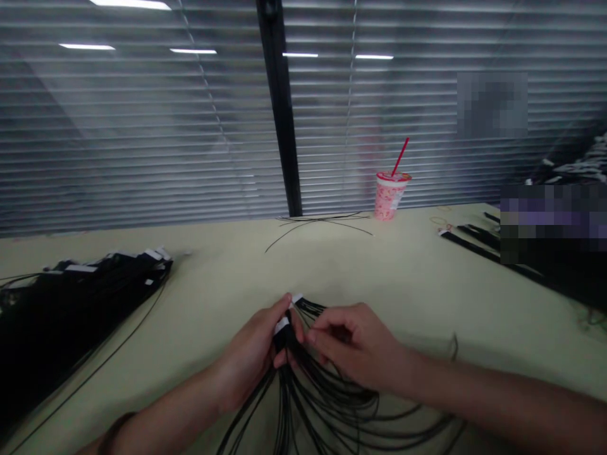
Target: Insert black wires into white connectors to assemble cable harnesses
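Note:
My left hand [265,341] is closed around a bundle of thin black cables [287,392] near its upper end. White connectors or labels [281,325] show between the thumb and fingers. A second white end piece [296,298] with black wires sticks out just past the fingertips. To the right of it my right hand [355,344] is bent in a pinch, thumb and forefinger together near the wires. What lies between those fingertips is too small to make out. The loose cable lengths fan downward and to the right, passing under the right hand and forearm.
A large pile of black cables [85,316] with white ends lies at the left. More black cables [521,265] lie at the right. A few loose wires [322,220] and a pink cup [390,196] with a red straw are at the table's [227,265] back, before window blinds [142,145].

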A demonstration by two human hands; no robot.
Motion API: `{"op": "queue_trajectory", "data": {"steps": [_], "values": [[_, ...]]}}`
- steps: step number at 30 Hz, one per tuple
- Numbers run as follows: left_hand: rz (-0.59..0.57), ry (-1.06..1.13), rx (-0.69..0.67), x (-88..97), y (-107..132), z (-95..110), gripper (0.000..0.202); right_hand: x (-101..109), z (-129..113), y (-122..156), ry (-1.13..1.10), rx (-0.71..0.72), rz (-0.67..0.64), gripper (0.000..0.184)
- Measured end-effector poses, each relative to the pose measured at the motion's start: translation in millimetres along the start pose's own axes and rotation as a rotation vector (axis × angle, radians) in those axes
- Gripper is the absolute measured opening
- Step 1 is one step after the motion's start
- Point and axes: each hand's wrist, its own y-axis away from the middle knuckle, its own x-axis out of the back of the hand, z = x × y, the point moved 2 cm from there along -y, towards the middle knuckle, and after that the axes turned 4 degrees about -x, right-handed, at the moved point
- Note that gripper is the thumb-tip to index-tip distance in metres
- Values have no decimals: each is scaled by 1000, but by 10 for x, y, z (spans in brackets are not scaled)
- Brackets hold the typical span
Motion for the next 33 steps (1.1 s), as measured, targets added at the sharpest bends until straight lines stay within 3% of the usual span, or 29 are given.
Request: {"op": "queue_trajectory", "data": {"steps": [3, 7, 21, 33], "values": [[13, -71, 15, 22, -6, -6, 51, -78, 38, 43, 218, 100, 68, 18], [0, -66, 39, 102, -55, -102, 55, -47, 108, 43, 301, 85, 111, 17], [-63, -22, 44, 124, -80, -134, 53, -9, 150, 28, 357, 101, 137, 16], [-36, -44, 13, 88, -57, -92, 52, -33, 155, 30, 321, 106, 206, 14]]}}
